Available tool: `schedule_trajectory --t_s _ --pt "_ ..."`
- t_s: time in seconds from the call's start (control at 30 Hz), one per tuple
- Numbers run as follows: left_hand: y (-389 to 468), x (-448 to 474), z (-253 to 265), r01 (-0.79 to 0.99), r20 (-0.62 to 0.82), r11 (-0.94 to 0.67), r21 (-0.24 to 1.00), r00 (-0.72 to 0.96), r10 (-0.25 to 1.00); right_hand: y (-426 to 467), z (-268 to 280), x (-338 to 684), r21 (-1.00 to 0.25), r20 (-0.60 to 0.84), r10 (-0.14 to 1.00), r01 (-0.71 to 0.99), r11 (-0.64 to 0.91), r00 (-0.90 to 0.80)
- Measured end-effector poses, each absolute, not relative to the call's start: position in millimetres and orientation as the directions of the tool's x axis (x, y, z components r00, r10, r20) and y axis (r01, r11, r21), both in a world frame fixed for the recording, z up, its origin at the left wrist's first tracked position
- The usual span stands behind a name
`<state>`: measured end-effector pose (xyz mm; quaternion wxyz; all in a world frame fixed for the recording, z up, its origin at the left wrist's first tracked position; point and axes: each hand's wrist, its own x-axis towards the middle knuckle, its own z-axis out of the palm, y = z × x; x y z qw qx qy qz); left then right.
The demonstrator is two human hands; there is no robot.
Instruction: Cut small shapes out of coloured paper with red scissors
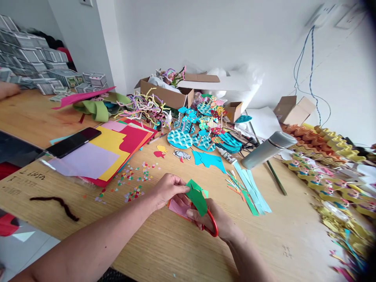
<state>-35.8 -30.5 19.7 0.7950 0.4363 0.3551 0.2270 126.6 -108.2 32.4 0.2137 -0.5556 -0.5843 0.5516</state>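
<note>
Near the front middle of the table, my left hand (pixel 171 190) pinches a piece of green paper (pixel 197 199) between thumb and fingers. Red-handled scissors (pixel 214 224) sit in my right hand (pixel 216 219), its fingers wrapped round the loops. The green paper lies over the scissor blades and hides most of them. Below my hands, a pink paper piece (pixel 178 208) lies on the wood. Left of my left hand, small coloured confetti bits (pixel 136 192) are scattered.
A phone (pixel 75 141) rests on coloured sheets (pixel 85 160) at left. A grey bottle (pixel 267 149) stands tilted in view at right, beside paper strips (pixel 255 192). Behind are blue paper crafts (pixel 179 139) and a cardboard box (pixel 164 94). Another person's hand (pixel 8 90) shows far left.
</note>
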Motion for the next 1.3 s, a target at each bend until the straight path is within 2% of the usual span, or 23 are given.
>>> schedule_trajectory --t_s 0.47,0.77,1.3 --pt "-31.8 -36.2 22.3 -0.026 -0.387 0.514 0.858 0.626 0.677 -107.2 38.5 122.4 -0.864 -0.403 0.872 0.429 -0.263 -0.277" --pt "-31.5 -36.6 22.4 -0.026 -0.38 0.511 0.859 0.636 0.672 -108.4 41.0 121.4 -0.874 -0.418 0.867 0.382 -0.302 -0.272" --pt "-32.1 -36.7 21.5 -0.015 -0.372 0.497 0.868 0.643 0.669 -108.4 38.1 123.2 -0.889 -0.382 0.883 0.37 -0.271 -0.272"
